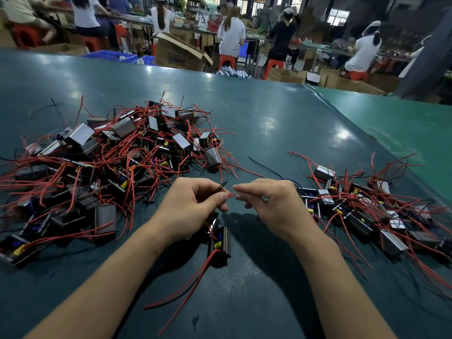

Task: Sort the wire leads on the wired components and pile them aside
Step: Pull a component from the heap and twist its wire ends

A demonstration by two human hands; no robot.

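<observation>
Left hand (193,205) and right hand (266,201) both pinch one thin red wire lead (231,195); small black boxy wired component (219,242) at 6 o'clock below them; big tangled pile (110,152) at 10, smaller pile (367,206) at 3.

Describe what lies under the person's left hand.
Under the left hand hangs a wired component, red and black leads trailing below. Its top is hidden by the palm.

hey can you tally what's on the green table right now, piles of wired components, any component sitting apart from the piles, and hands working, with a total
Piles of wired components: 2, the big pile and the smaller pile
Components apart from the piles: 1, the single component under the hands
Hands: 2, the left hand and the right hand, both pinching one red lead
Total: 5
</observation>
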